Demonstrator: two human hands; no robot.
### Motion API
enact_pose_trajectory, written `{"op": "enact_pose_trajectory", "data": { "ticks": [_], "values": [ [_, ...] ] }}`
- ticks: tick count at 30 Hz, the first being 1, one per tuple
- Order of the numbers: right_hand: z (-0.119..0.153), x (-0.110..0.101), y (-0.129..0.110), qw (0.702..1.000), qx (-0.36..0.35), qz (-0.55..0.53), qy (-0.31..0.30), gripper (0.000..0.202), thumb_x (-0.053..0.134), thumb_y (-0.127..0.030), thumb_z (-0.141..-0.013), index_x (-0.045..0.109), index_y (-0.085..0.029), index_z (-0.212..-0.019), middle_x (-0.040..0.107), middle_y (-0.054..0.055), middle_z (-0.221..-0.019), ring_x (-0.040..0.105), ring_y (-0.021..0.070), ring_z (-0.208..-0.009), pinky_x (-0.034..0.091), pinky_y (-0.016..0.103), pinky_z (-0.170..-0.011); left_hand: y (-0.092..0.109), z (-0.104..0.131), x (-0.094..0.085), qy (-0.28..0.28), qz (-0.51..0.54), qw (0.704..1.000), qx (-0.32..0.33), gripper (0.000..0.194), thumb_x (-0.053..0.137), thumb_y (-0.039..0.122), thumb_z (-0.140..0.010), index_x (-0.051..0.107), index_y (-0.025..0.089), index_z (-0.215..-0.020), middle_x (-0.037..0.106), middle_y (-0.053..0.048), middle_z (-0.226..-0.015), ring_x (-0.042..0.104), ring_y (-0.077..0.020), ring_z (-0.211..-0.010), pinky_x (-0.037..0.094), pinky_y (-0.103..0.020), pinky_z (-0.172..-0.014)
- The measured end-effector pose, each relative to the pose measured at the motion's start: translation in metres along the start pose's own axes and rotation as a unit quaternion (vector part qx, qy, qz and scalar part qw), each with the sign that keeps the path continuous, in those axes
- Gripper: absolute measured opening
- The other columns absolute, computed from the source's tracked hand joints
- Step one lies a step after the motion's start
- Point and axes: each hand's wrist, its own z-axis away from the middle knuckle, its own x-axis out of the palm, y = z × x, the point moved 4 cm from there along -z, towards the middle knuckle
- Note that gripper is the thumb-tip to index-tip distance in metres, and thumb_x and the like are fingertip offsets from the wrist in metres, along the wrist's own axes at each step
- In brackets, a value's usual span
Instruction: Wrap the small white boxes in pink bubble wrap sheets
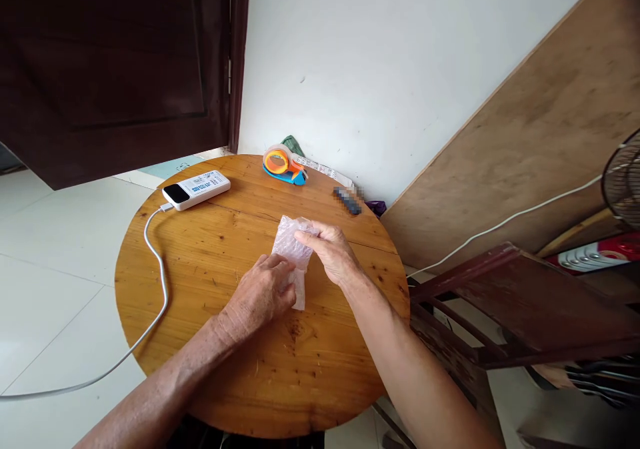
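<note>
A small piece of bubble wrap (pixel 294 243), pale and slightly pink, is held over the middle of the round wooden table (pixel 200 255). My right hand (pixel 330 249) grips its upper right part, thumb on top. My left hand (pixel 263 287) is closed on its lower left side, with the fingers curled over it. A narrow strip of the wrap hangs down below the left fingers. Whether anything lies inside the wrap cannot be made out.
A tape dispenser (pixel 284 165) in orange and blue stands at the table's back edge. A white device (pixel 197 190) with a cable (pixel 163 269) lies at the left. A dark blurred object (pixel 347 200) lies back right. A wooden chair (pixel 525 302) stands right.
</note>
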Motion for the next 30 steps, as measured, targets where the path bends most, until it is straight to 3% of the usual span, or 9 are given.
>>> {"op": "enact_pose_trajectory", "data": {
  "ticks": [4, 7, 10, 13, 15, 18, 20, 25, 30],
  "values": [
    [0.024, 0.001, -0.006, 1.0, -0.02, 0.001, 0.003, 0.028, 0.076, -0.04, -0.073, 0.076, -0.02, -0.092, 0.074, 0.002, -0.087, 0.064, 0.02, -0.082, 0.049, 0.032, -0.078, 0.008, 0.005, -0.01, 0.022, -0.072, 0.996, -0.043, 0.022, 0.057, 0.018, -0.084, 0.066, 0.018, -0.104, 0.063, -0.011, -0.11, 0.063, -0.0261, -0.098, 0.055, -0.039, -0.085],
    [0.043, 0.004, -0.011, 0.996, -0.051, 0.07, 0.005, 0.021, 0.07, -0.036, -0.078, 0.077, -0.02, -0.09, 0.075, 0.002, -0.084, 0.065, 0.0207, -0.08, 0.05, 0.033, -0.078, 0.011, 0.011, -0.018, 0.052, -0.114, 0.988, -0.09, 0.017, 0.061, 0.023, -0.083, 0.062, 0.017, -0.098, 0.061, -0.01, -0.099, 0.062, -0.028, -0.093, 0.053, -0.042, -0.083],
    [0.065, 0.011, -0.013, 0.988, -0.086, 0.128, 0.007, 0.018, 0.066, -0.032, -0.083, 0.078, -0.023, -0.092, 0.077, 0.003, -0.09, 0.068, 0.0236, -0.088, 0.052, 0.037, -0.086, 0.008, 0.016, -0.02, 0.108, -0.097, 0.982, -0.118, 0.029, 0.064, 0.03, -0.083, 0.058, 0.015, -0.107, 0.061, -0.012, -0.105, 0.062, -0.0298, -0.098, 0.053, -0.044, -0.085],
    [0.087, 0.019, -0.004, 0.984, -0.125, 0.127, 0.018, 0.017, 0.064, -0.03, -0.087, 0.079, -0.026, -0.093, 0.077, 0.004, -0.106, 0.067, 0.026, -0.107, 0.05, 0.04, -0.097, 0.004, 0.018, -0.019, 0.15, -0.067, 0.982, -0.096, 0.047, 0.064, 0.027, -0.084, 0.051, 0.015, -0.128, 0.057, -0.016, -0.127, 0.059, -0.0309, -0.113, 0.051, -0.046, -0.093],
    [0.098, 0.023, 0.006, 0.982, -0.147, 0.119, 0.029, 0.017, 0.063, -0.03, -0.089, 0.079, -0.028, -0.094, 0.074, 0.004, -0.115, 0.066, 0.0259, -0.113, 0.05, 0.041, -0.101, 0.0, 0.016, -0.016, 0.119, -0.051, 0.99, -0.063, 0.046, 0.062, 0.021, -0.083, 0.053, 0.019, -0.128, 0.052, -0.015, -0.139, 0.056, -0.0303, -0.12, 0.049, -0.047, -0.097],
    [0.108, 0.025, 0.019, 0.976, -0.176, 0.119, 0.042, 0.018, 0.062, -0.028, -0.091, 0.079, -0.029, -0.097, 0.074, 0.004, -0.117, 0.064, 0.0259, -0.117, 0.048, 0.044, -0.107, -0.007, 0.015, -0.014, 0.018, -0.003, 1.0, -0.017, 0.026, 0.057, 0.019, -0.087, 0.065, 0.02, -0.111, 0.061, -0.012, -0.132, 0.061, -0.0272, -0.116, 0.049, -0.045, -0.1],
    [0.11, 0.025, 0.024, 0.973, -0.188, 0.127, 0.038, 0.019, 0.061, -0.026, -0.091, 0.078, -0.03, -0.099, 0.074, 0.004, -0.116, 0.064, 0.0255, -0.118, 0.047, 0.044, -0.107, -0.012, 0.018, -0.018, -0.025, 0.032, 0.999, 0.02, 0.028, 0.058, 0.022, -0.088, 0.065, 0.019, -0.114, 0.063, -0.013, -0.129, 0.061, -0.0265, -0.119, 0.048, -0.043, -0.103],
    [0.11, 0.021, 0.027, 0.963, -0.215, 0.158, 0.03, 0.022, 0.062, -0.021, -0.091, 0.078, -0.031, -0.102, 0.073, 0.004, -0.118, 0.065, 0.0243, -0.116, 0.046, 0.042, -0.108, -0.016, 0.025, -0.021, -0.05, 0.001, 0.994, 0.102, 0.054, 0.063, 0.02, -0.083, 0.054, 0.019, -0.136, 0.041, -0.017, -0.155, 0.045, -0.0306, -0.139, 0.042, -0.048, -0.111],
    [0.11, 0.02, 0.029, 0.964, -0.207, 0.163, 0.036, 0.021, 0.061, -0.025, -0.092, 0.078, -0.03, -0.102, 0.073, 0.004, -0.12, 0.063, 0.0253, -0.119, 0.042, 0.045, -0.113, -0.013, 0.015, -0.012, -0.04, 0.04, 0.993, 0.108, 0.041, 0.059, 0.015, -0.084, 0.061, 0.018, -0.125, 0.062, -0.013, -0.134, 0.06, -0.0239, -0.123, 0.049, -0.039, -0.105]
  ]
}}
